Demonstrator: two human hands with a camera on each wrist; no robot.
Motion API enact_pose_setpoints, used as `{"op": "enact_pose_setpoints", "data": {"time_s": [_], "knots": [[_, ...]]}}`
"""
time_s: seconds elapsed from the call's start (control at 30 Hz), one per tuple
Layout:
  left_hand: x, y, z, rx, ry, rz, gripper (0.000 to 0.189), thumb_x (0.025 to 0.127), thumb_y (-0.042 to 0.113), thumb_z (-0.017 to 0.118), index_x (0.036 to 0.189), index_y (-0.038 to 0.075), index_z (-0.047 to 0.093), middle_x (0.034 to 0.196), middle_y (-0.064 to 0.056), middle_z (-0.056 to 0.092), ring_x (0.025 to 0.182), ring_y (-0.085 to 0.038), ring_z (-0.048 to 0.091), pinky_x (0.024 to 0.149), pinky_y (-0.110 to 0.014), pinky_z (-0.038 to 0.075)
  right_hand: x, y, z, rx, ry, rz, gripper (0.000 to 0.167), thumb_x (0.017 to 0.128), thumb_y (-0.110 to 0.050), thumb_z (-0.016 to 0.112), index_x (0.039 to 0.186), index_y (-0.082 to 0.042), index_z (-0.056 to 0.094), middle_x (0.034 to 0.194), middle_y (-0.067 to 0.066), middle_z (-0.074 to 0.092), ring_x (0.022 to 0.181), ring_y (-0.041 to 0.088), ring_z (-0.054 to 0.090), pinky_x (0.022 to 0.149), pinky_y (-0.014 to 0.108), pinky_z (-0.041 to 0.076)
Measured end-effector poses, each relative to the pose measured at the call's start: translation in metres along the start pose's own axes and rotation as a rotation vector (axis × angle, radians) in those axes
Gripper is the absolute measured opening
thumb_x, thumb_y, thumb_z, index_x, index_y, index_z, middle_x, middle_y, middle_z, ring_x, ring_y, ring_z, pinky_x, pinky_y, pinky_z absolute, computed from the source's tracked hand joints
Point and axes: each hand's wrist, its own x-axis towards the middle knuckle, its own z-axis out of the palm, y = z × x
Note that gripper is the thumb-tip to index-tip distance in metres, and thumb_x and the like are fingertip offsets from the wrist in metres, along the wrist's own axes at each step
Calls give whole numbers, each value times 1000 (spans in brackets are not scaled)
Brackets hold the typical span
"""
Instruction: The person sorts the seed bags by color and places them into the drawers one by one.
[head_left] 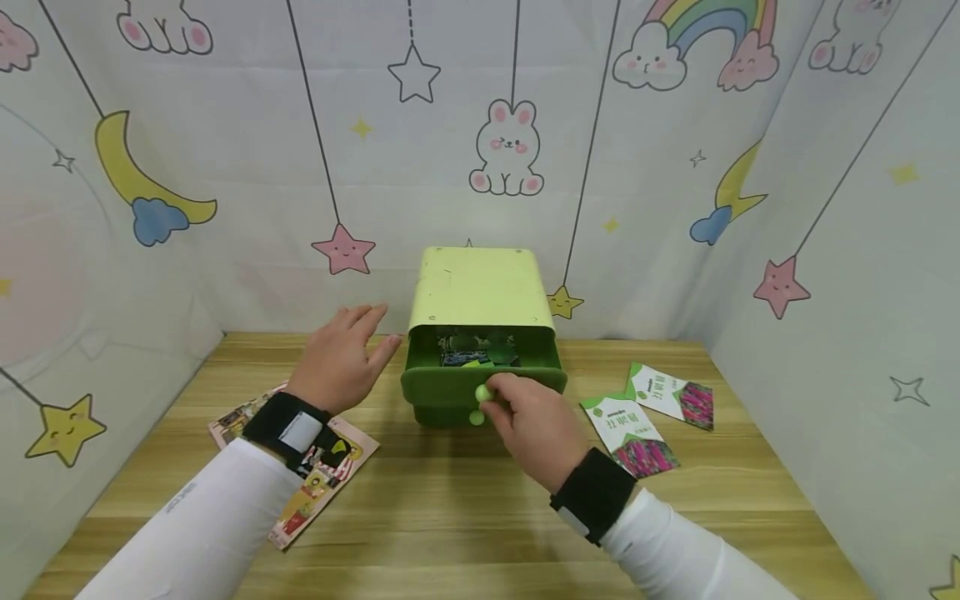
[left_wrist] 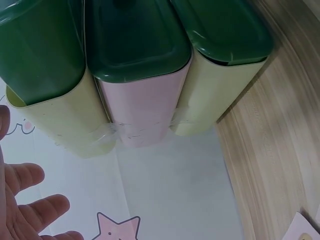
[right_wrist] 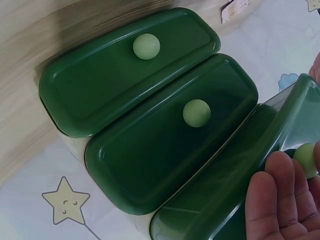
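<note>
A small stacked drawer unit (head_left: 480, 283) with a pale yellow top stands toward the back of the table. Its dark green top drawer (head_left: 438, 385) is pulled partly out, and a dark printed item (head_left: 477, 346) with green bits shows inside. My right hand (head_left: 542, 429) pinches the top drawer's light green round knob (right_wrist: 304, 159). Beneath, the middle drawer (right_wrist: 175, 135) and bottom drawer (right_wrist: 120, 75) look closed. To the left of the unit, my left hand (head_left: 339, 360) hovers with fingers extended; in the left wrist view its fingers (left_wrist: 47, 210) are apart from the casing.
Two white-and-green packets (head_left: 626, 433) with pink flower pictures lie right of the unit. Colourful printed sheets (head_left: 318, 492) lie at the left, partly under my left forearm. A patterned cloth wall (head_left: 247, 275) encloses the wooden table (head_left: 450, 533) at the back and sides.
</note>
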Motion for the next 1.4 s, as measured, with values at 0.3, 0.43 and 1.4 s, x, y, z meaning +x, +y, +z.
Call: {"op": "enact_pose_setpoints", "data": {"time_s": [0.3, 0.43, 1.4], "knots": [[-1, 0, 0, -6, 2, 2, 62, 113, 42, 45, 162, 4, 39, 161, -28, 43, 151, -55, 34, 123, -68, 30, 7, 6, 3, -12, 6, 2, 10, 101, -20, 73, 108, -14, 70, 89, -6, 70, 71, 7, 54, 62, 23, 48], [-1, 1, 0, 3, 8, 7, 62, 113, 42, 45, 161, 3, 40, 160, -28, 44, 150, -56, 35, 123, -68, 31, 10, 7, 4, -12, 4, 15, 11, 101, -20, 73, 109, -13, 70, 89, -5, 70, 69, 7, 54, 62, 23, 48], [17, 20, -1, -53, -78, 140, 70, 108, 55, 50, 164, 14, 40, 165, -16, 43, 153, -38, 41, 124, -60, 36, 44, 21, 19, -3, 41, 114, 16, 102, -20, 72, 115, -12, 71, 92, 1, 76, 78, 15, 70, 69, 34, 59]]}}
